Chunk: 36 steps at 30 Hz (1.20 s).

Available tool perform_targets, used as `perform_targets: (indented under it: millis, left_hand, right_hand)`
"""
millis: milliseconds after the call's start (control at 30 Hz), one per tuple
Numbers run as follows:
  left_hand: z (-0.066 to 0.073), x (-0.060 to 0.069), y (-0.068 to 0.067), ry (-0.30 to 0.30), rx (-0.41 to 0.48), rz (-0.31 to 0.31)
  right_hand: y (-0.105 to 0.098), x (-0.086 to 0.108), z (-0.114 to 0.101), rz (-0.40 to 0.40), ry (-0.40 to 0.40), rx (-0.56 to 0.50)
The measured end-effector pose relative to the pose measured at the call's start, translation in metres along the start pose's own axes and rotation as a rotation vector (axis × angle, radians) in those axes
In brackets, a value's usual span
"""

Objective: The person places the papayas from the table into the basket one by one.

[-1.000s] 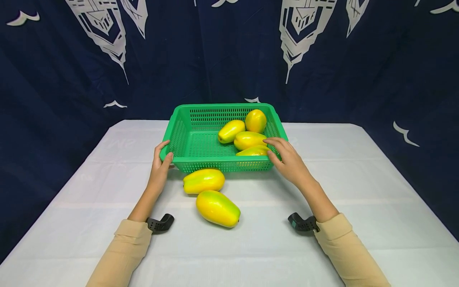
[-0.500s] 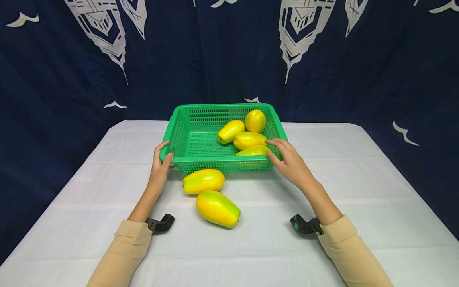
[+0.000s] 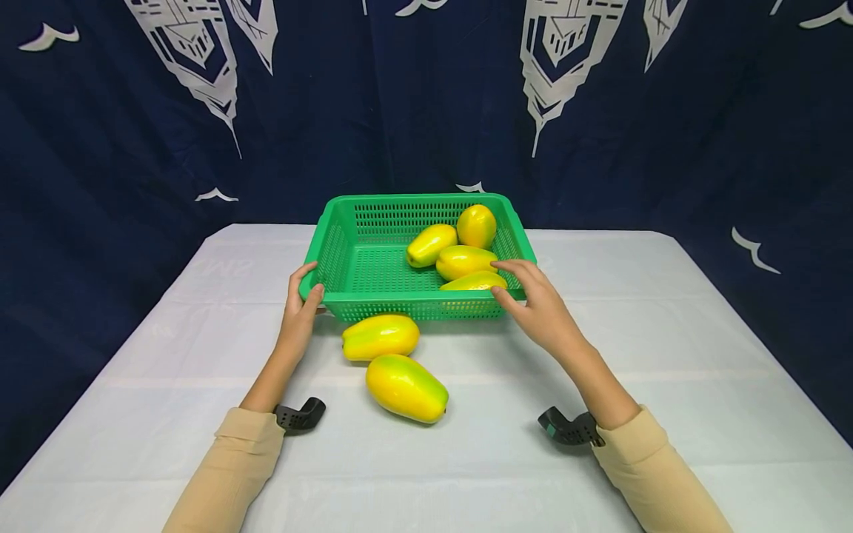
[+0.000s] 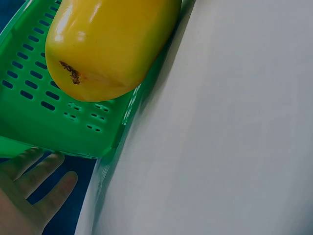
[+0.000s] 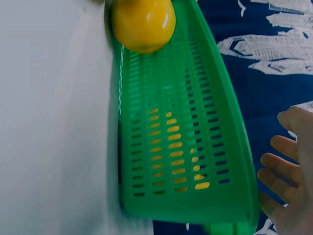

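Note:
My left hand (image 3: 298, 311) holds the left front corner of a green slotted plastic basket (image 3: 413, 295), thumb at the front and fingers by the left side. In the left wrist view its fingertips meet the basket's end. Several yellow-green papayas (image 3: 464, 262) lie in the basket's right half. My right hand (image 3: 541, 309) hovers at the right front corner, fingers spread over the rim beside the nearest papaya (image 3: 476, 281), gripping nothing. Two more papayas lie on the table before the basket, one close to its front wall (image 3: 381, 337) and the other papaya (image 3: 406, 389) nearer me.
A white cloth covers the table (image 3: 493, 459). Behind it hangs a dark blue curtain (image 3: 413, 111) with white printed shapes. Each wrist wears a black camera mount, the left mount (image 3: 301, 414) and right mount (image 3: 569, 427).
My right thumb has drawn slightly away from the nearest papaya, and the right wrist has shifted a little right and towards me. The left hand, basket and papayas stay put.

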<state>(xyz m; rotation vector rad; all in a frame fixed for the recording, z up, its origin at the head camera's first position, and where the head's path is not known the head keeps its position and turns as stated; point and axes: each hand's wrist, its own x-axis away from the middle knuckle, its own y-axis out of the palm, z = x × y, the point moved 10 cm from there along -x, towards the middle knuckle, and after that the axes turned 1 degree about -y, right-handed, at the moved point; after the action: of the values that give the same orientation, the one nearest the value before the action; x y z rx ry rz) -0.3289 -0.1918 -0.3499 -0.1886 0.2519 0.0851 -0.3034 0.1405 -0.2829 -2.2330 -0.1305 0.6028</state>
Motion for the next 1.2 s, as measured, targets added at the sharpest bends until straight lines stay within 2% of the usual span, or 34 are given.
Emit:
perform_targets:
  millis: [500,1200]
  left_hand:
    - [-0.002,0.000,-0.001,-0.008,-0.008,0.005]
    - [0.000,0.002,-0.001,-0.022,0.001,0.006]
  right_hand:
    - [0.004,0.014,-0.042,0.054,-0.096,-0.002]
    - [0.056,0.036,-0.079,-0.083,-0.175,0.002]
